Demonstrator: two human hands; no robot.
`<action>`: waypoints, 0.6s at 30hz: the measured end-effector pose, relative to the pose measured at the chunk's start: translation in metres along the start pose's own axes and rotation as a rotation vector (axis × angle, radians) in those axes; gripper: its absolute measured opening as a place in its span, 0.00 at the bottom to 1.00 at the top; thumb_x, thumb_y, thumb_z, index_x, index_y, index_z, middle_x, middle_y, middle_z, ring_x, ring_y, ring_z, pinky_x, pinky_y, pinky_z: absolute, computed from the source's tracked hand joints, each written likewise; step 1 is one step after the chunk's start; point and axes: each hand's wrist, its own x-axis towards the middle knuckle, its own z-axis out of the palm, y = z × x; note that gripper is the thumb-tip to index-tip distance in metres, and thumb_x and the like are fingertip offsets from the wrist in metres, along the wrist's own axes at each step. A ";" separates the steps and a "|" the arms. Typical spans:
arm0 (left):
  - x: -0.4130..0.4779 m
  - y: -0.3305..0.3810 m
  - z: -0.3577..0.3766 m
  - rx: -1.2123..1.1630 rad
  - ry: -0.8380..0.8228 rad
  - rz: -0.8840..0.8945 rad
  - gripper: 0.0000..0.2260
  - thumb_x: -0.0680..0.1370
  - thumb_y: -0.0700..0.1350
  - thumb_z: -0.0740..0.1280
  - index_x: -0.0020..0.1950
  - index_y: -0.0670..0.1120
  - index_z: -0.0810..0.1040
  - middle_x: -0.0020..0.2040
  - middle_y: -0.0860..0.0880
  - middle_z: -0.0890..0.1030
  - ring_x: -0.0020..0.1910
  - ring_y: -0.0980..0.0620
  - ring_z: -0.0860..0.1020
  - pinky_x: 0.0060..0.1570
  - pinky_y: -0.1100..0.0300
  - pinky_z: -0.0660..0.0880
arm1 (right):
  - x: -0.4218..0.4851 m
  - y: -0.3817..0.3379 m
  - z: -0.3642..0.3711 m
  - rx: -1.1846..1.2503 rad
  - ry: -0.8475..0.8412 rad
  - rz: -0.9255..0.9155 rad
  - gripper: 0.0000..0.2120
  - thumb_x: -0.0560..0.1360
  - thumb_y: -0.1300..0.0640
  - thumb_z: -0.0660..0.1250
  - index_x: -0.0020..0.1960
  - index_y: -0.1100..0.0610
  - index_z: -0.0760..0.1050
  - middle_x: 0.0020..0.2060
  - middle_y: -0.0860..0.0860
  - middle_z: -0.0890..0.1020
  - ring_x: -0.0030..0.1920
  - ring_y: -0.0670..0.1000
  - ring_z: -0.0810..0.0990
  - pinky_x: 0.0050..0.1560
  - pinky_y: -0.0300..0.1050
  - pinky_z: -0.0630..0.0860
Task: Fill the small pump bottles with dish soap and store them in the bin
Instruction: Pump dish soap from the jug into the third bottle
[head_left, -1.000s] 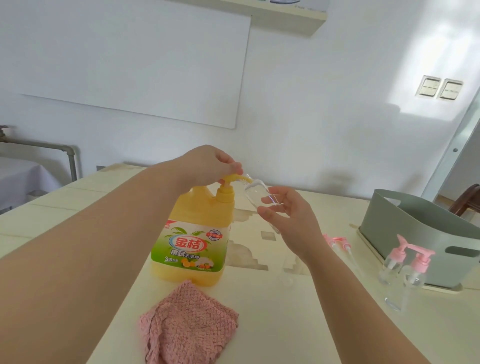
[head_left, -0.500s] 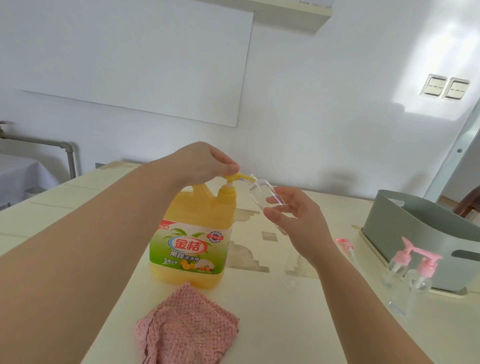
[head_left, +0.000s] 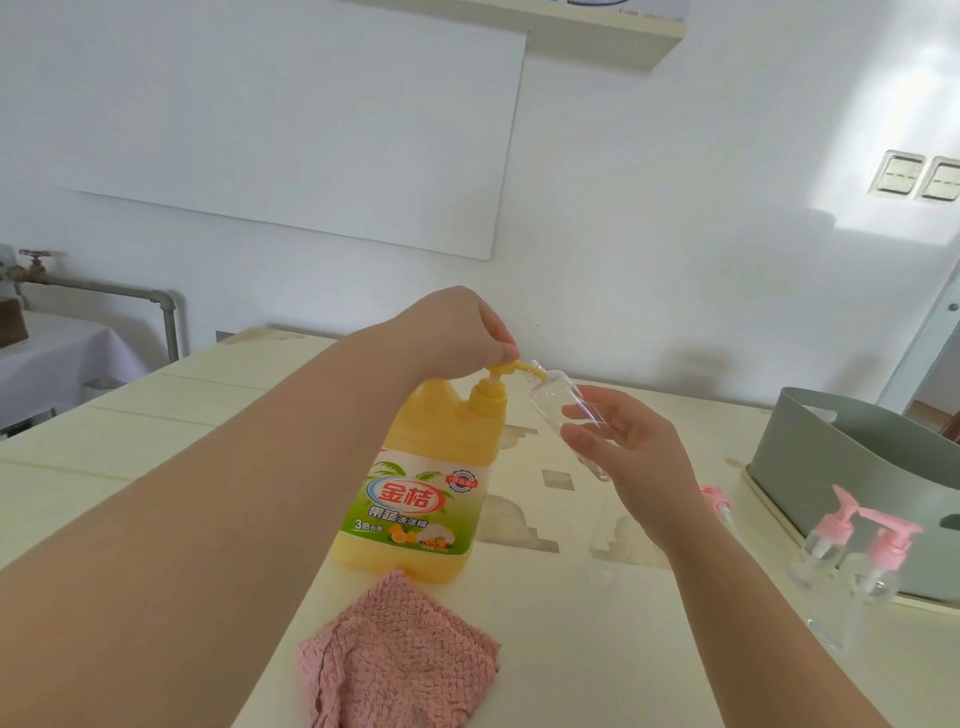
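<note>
Mid-desk (head_left: 571, 649), the left hand (head_left: 467, 332) arches over a yellow dish soap jug (head_left: 426, 467), curled fingers gripping its pump head (head_left: 498, 370). The right hand (head_left: 628, 447) pinches a tilted small clear bottle (head_left: 558, 408), its mouth at the nozzle. Open desk separates the jug from the grey-green bin (head_left: 831, 457) at the right edge. A pink cloth (head_left: 400, 660) lies near the front edge. Both grips match half a second ago.

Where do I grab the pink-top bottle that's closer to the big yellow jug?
Take the pump bottle round its clear body, below the pink pump, coming from the jug side. It stands upright, with the bin behind it and the second bottle at its other side.
</note>
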 end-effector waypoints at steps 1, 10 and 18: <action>0.001 0.001 -0.002 -0.014 0.011 0.009 0.05 0.76 0.50 0.68 0.49 0.53 0.83 0.42 0.59 0.78 0.43 0.60 0.74 0.38 0.69 0.66 | 0.000 -0.003 0.000 0.013 -0.001 0.001 0.15 0.70 0.55 0.75 0.54 0.44 0.79 0.48 0.44 0.84 0.45 0.47 0.82 0.41 0.39 0.72; 0.001 -0.009 -0.014 -0.113 -0.014 0.022 0.06 0.74 0.50 0.70 0.49 0.54 0.84 0.45 0.59 0.81 0.46 0.62 0.75 0.38 0.70 0.65 | 0.004 -0.013 0.007 0.008 0.000 -0.038 0.16 0.72 0.55 0.73 0.55 0.39 0.78 0.50 0.41 0.83 0.42 0.41 0.80 0.48 0.42 0.73; 0.000 -0.018 -0.002 -0.174 0.012 0.000 0.06 0.75 0.50 0.69 0.50 0.54 0.83 0.45 0.60 0.80 0.48 0.61 0.74 0.40 0.69 0.65 | 0.000 -0.005 0.007 -0.018 -0.026 -0.027 0.25 0.67 0.64 0.76 0.55 0.38 0.76 0.53 0.40 0.81 0.52 0.40 0.80 0.44 0.36 0.77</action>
